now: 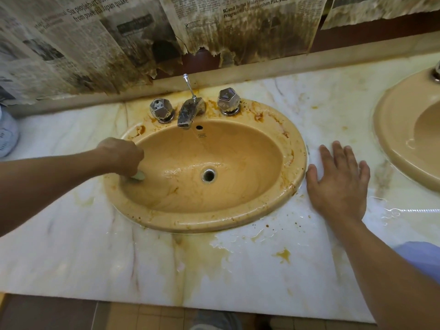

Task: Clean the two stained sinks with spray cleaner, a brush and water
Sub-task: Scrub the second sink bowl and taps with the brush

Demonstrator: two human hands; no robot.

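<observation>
What appears to be a pale brush (138,175) is gripped in the left hand (123,154) against the left inner wall of the stained tan sink (204,222); a second sink (400,129) is cut off at the right. The right hand (338,184) is laid flat, fingers spread, on the marble countertop (95,258) just right of the rim. Two faceted knobs (229,100) flank one spout (188,113), and "Japan quake" can be read on the newspaper (83,32) above.

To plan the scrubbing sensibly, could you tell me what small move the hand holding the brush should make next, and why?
Probably slide the brush up the left wall of the sink to the brown stain on the rim near the left tap. The left hand grips the brush just below it, and the bowl there looks evenly coloured.
</observation>
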